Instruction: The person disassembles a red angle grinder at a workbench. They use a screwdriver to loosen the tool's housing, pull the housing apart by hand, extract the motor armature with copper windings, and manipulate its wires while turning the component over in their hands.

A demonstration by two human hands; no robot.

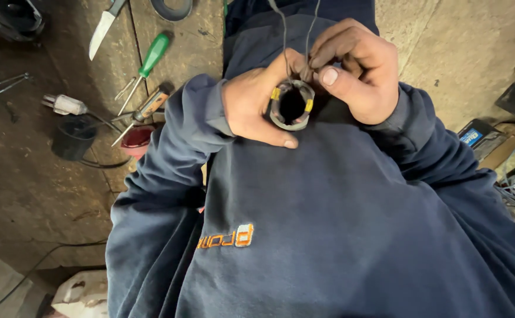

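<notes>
Gripping the grey ring-shaped stator (291, 105) in our left hand (251, 109), we hold it against our navy sweatshirt (328, 224), bore facing the camera. Our right hand (360, 70) pinches thin wires (296, 29) rising from its top rim. On the bench (22, 171) lie a green-handled screwdriver (148, 59) and a knife (103, 29).

box (486, 139) | far right edge, on floor | dark, blue-white label (471, 138) (partly hidden by sleeve)

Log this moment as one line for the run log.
left hand: holds ring-shaped metal core | right hand: pinches thin wires | bench: green screwdriver, knife
</notes>
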